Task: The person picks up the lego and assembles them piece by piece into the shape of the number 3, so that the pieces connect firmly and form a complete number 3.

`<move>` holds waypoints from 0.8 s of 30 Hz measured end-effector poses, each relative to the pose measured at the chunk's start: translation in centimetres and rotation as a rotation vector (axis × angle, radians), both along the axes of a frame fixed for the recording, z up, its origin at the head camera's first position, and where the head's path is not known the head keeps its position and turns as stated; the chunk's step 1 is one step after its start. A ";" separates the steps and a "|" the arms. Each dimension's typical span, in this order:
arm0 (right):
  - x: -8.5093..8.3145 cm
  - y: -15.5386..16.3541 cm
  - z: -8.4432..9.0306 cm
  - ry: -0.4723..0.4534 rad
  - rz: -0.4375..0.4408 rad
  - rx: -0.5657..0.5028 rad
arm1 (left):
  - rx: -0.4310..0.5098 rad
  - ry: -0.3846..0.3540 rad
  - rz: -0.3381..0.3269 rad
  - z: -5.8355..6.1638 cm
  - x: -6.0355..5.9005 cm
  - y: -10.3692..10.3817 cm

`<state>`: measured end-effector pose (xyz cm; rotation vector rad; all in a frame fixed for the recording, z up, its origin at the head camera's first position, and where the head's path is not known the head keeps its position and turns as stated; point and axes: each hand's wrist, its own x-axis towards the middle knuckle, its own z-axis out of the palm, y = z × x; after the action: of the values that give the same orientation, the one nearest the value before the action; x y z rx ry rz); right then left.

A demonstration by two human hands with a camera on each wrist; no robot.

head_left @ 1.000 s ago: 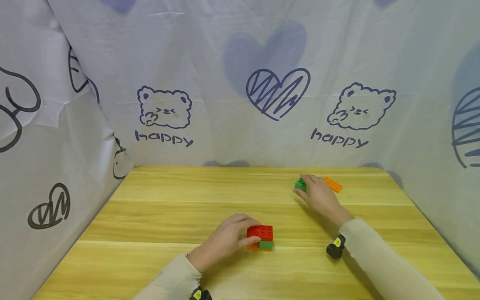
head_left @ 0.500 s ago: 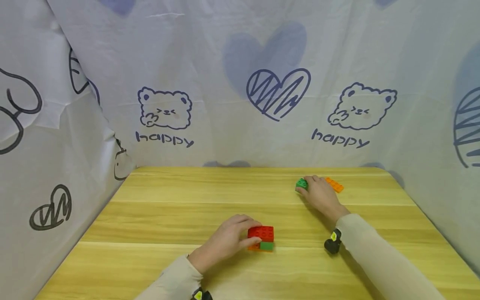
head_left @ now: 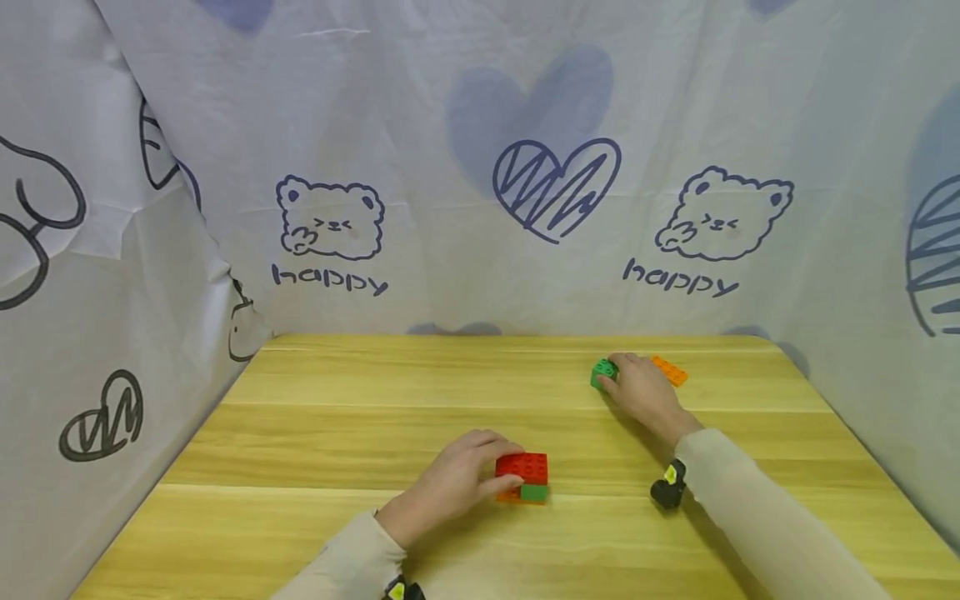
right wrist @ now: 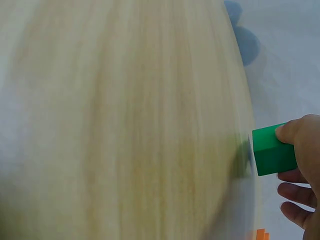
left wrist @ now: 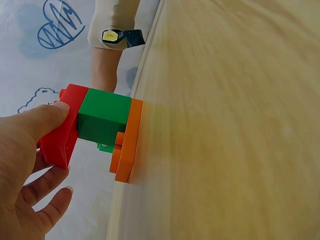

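A small stack of bricks [head_left: 523,477] sits on the wooden table [head_left: 337,433]: a red brick [left wrist: 62,125] on top, a green brick [left wrist: 104,121] under it, an orange plate [left wrist: 127,142] at the bottom. My left hand [head_left: 457,482] grips the stack by the red brick, thumb on its near side. Farther back on the right, my right hand [head_left: 637,387] pinches a loose green brick [head_left: 602,372], also seen as the green brick [right wrist: 272,149] in the right wrist view. An orange plate [head_left: 668,369] lies just behind that hand.
White cloth printed with bears and hearts [head_left: 555,187] walls the table at the back and on both sides. A black wrist camera [head_left: 666,486] sits on my right sleeve.
My right hand has closed its fingers round the loose green brick and shifted it slightly. The left hand and the stack have stayed put.
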<state>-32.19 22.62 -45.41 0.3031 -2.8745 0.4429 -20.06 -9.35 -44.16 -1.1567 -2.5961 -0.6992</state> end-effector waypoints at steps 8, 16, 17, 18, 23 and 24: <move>1.0 -0.4 0.8 0.045 0.029 -0.001 | 0.001 0.009 0.002 -0.1 0.0 0.0; 2.6 -0.8 1.8 0.063 0.071 -0.035 | 0.011 0.008 0.002 0.0 0.0 0.0; 2.8 -0.8 1.9 0.067 0.075 -0.041 | 0.012 0.008 0.003 0.0 0.0 0.0; 3.0 -0.9 1.9 0.068 0.076 -0.045 | 0.014 0.006 0.003 0.0 0.0 0.0; 3.9 -1.1 2.3 0.067 0.086 -0.061 | 0.023 0.001 -0.003 0.1 0.0 0.0; 4.1 -1.2 2.5 0.068 0.089 -0.065 | 0.025 0.000 -0.004 0.1 0.0 0.0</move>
<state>-28.14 21.42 -42.95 0.4278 -2.7823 0.5307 -20.04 -9.35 -44.09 -1.1544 -2.5779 -0.7301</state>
